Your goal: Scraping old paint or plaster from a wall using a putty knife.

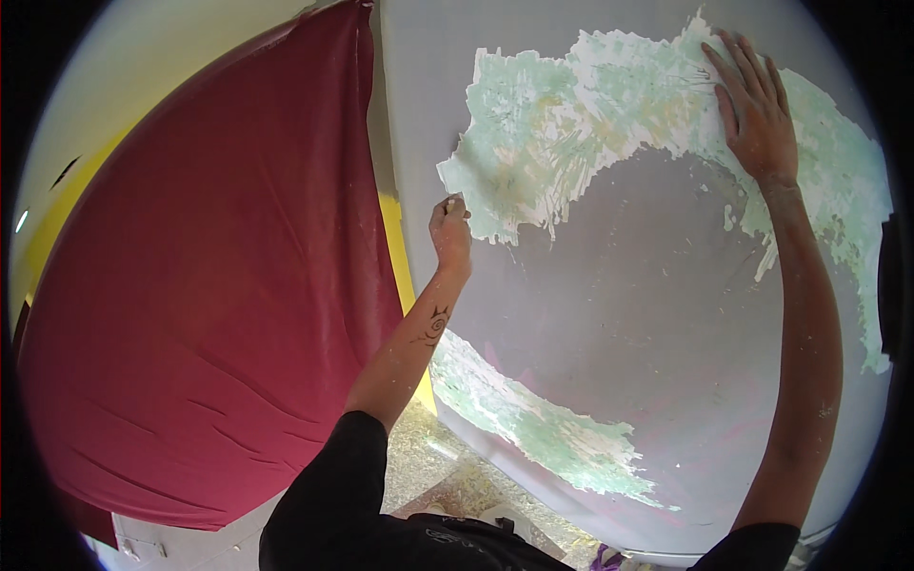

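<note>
A grey painted wall point(666, 285) fills the right side, with a wide ragged patch of pale green and white point(543, 114) arching across it where the grey surface is gone. My left hand point(451, 238) is closed at the lower left edge of that patch. Something small and pale shows at its fingers, too small to name. Higher up on the right, my right hand point(760, 124) lies against the patch with its fingers stretched out, holding nothing. A second pale green strip point(543, 419) runs along the lower left of the wall.
Dark red cloth point(219, 276) hangs or stands at the left, bulging toward me. A yellow strip point(398, 252) runs between cloth and wall. Debris-speckled floor point(419, 457) shows below, with a small purple thing point(606, 557) at the lower edge. A dark object point(891, 285) juts in at far right.
</note>
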`<state>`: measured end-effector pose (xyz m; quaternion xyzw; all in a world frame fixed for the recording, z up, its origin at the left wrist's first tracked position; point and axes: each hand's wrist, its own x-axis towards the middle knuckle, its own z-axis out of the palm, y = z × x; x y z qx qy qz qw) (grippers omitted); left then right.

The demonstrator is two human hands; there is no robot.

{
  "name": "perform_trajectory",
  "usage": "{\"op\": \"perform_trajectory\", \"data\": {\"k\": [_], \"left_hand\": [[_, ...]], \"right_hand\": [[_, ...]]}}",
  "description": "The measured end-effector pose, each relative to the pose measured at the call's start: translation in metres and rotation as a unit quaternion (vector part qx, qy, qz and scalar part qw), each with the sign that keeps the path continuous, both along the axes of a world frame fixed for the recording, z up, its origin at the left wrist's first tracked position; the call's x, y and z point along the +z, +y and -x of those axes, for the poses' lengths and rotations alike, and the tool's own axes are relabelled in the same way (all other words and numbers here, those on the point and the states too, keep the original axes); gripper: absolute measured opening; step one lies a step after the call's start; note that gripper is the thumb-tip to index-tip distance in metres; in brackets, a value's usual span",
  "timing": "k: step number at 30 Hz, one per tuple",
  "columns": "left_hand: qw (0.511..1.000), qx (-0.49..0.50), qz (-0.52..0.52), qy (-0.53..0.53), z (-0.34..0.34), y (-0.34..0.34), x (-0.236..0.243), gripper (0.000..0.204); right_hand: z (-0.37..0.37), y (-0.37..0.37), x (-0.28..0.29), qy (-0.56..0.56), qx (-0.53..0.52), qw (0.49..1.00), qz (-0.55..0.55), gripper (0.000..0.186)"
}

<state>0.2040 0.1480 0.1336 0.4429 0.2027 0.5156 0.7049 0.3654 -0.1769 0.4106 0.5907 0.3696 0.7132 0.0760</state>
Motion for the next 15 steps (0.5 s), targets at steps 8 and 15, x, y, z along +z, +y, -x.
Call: {"op": "perform_trajectory", "data": {"k": [8, 15], "left_hand": [[0.996, -0.086, 0.023, -0.031, -0.019, -0.004, 0.018, 0.020], [0.950, -0.255, 0.104, -0.147, -0.010, -0.004, -0.001, 0.021]], "right_hand": [[-0.001, -0.006, 0.004, -0.016, -0.018, 1.000, 0.010, 0.045], [0.069, 0.025, 0.000, 0.250, -0.043, 0.966, -0.054, 0.041]]}}
